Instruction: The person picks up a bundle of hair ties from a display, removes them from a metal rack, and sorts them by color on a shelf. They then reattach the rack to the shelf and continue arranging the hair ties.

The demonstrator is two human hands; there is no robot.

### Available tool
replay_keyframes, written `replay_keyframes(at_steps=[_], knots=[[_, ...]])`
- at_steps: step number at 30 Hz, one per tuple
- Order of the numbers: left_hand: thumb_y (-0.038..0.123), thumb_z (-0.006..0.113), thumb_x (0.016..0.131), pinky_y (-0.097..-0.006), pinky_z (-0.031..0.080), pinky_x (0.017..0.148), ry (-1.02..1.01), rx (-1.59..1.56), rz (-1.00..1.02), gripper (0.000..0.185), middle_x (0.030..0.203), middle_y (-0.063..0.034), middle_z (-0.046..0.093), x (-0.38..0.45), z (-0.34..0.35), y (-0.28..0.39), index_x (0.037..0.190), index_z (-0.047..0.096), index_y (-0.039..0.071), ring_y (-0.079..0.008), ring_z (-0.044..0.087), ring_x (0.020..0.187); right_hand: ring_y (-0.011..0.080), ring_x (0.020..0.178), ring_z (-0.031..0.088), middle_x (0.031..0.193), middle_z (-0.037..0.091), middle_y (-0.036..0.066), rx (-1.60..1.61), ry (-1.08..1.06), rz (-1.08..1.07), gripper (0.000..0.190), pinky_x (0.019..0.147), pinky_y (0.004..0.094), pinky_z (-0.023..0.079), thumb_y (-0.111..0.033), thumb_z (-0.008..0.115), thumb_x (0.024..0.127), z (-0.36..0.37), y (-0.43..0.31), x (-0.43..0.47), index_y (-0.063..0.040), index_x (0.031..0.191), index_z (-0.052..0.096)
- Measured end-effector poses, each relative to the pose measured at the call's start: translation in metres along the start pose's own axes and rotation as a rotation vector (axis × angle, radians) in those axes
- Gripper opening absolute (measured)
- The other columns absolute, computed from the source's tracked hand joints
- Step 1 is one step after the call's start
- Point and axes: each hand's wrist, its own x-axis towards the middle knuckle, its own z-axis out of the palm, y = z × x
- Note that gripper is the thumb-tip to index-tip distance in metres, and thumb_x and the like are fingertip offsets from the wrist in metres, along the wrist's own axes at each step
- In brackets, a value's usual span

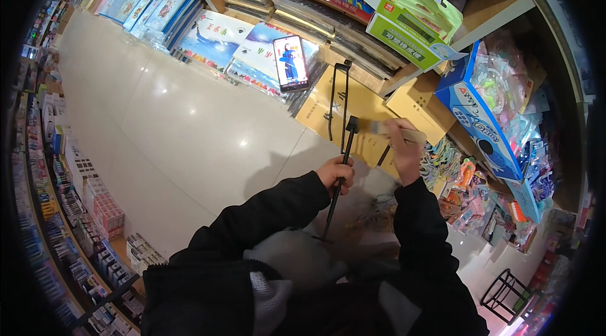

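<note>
My left hand (336,176) is closed around a slim black metal rod (337,201), apparently a display hook, with a blocky fitting (352,124) at its far end. In my right hand (405,153) is a flat brush (413,135) with a pale handle. Motion blurs its bristle end, which lies close beside the fitting; whether they touch, I cannot tell. Just beyond, a bent black metal hook (345,94) rests on yellow paper-covered booklets (318,111). A dark bar (384,155) lies on the booklets below the brush.
A phone with a lit screen (290,63) rests on picture-covered art pads (265,52). Shelves above hold boxes, including a green eraser box (402,42) and a blue box (487,123). Small packaged goods (473,194) are heaped at right, near a black stool (506,295). Stocked shelving (71,222) lines the left.
</note>
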Motion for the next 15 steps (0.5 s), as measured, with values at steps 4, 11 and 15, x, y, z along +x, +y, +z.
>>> replay_keyframes(at_steps=[4, 11, 15], knots=[[-0.010, 0.053, 0.066, -0.0236, 0.026, 0.045, 0.061, -0.002, 0.028, 0.035, 0.069, 0.0024, 0.037, -0.005, 0.003, 0.001, 0.087, 0.041, 0.014, -0.0085, 0.037, 0.053, 0.0124, 0.066, 0.056, 0.077, 0.062, 0.005, -0.236, 0.011, -0.338, 0.011, 0.060, 0.0249, 0.043, -0.008, 0.060, 0.087, -0.004, -0.005, -0.001, 0.002, 0.086, 0.064], [-0.009, 0.046, 0.069, -0.0203, 0.025, 0.045, -0.247, -0.314, 0.039, 0.030, 0.068, 0.0035, 0.032, -0.010, 0.004, 0.010, 0.086, 0.044, 0.015, -0.0067, 0.031, 0.055, 0.0178, 0.072, 0.056, 0.074, 0.062, 0.006, -0.189, 0.070, -0.314, 0.006, 0.066, 0.0286, 0.043, -0.006, 0.063, 0.082, -0.004, -0.008, 0.017, -0.001, 0.082, 0.066], [-0.008, 0.045, 0.069, -0.0199, 0.024, 0.045, -0.326, -0.284, 0.009, 0.029, 0.069, 0.0038, 0.032, -0.005, 0.007, 0.007, 0.087, 0.044, 0.015, -0.0070, 0.030, 0.056, 0.0184, 0.070, 0.055, 0.072, 0.062, 0.007, -0.303, 0.139, -0.327, 0.009, 0.064, 0.0279, 0.042, -0.009, 0.064, 0.082, -0.007, 0.000, 0.019, -0.001, 0.079, 0.066]])
